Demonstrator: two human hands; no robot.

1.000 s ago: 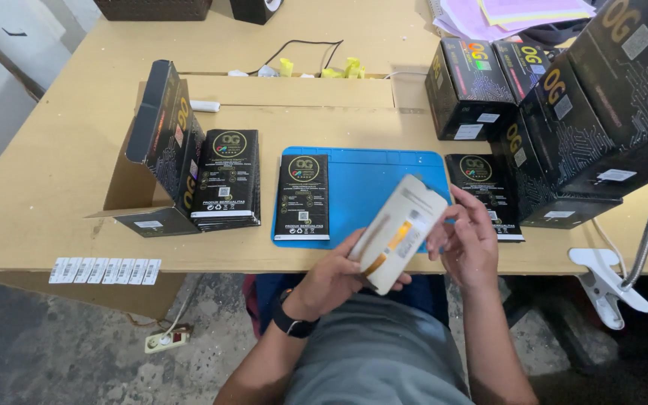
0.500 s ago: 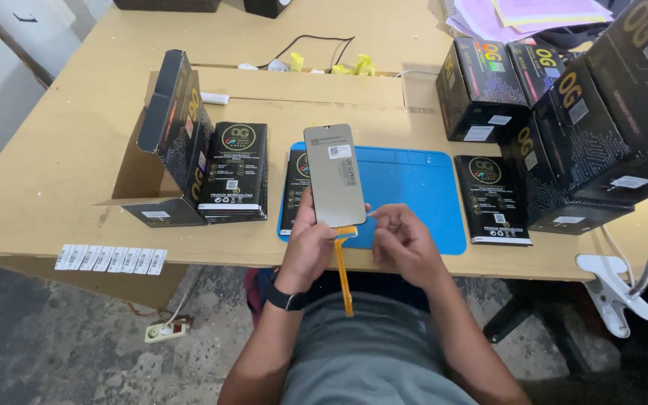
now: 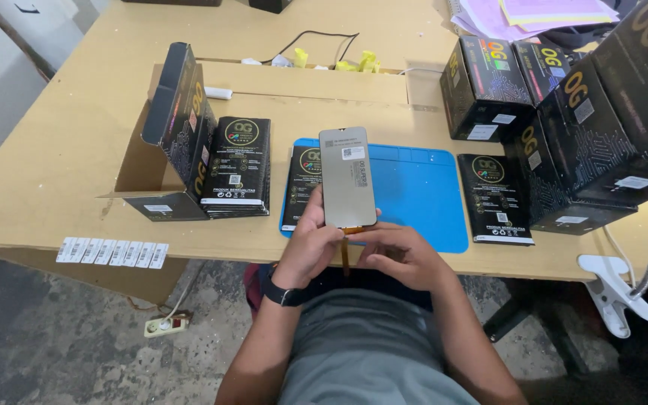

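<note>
1. Holding a grey phone display panel [image 3: 347, 177] upright over the near edge of the wooden table [image 3: 76, 142], the left hand [image 3: 310, 247] grips the panel's lower left side, thumb up along its edge and fingers curled behind it.
2. The right hand [image 3: 399, 253] is closed in a narrow pinch just beneath the panel's bottom edge, fingertips on the orange ribbon cable [image 3: 346, 253] that hangs down from the panel.
3. The panel's back faces the camera, with a small white sticker near its top.
4. Behind the panel, a blue work mat [image 3: 421, 191] lies along the near edge of the table, with a flat black packet [image 3: 303, 186] on its left end, partly hidden by the panel.
5. Just right of the mat lies another flat black packet [image 3: 498, 199].
6. Towards the near left edge, a stack of black packets [image 3: 238, 166] rests beside an open cardboard tray [image 3: 140, 169] with black boxes standing in it.
7. Tall black boxes [image 3: 586, 112] are piled at the right edge of the table.
8. A strip of white barcode labels [image 3: 112, 252] sits at the near left edge, and a white clamp [image 3: 615, 292] grips the near right edge.
</note>
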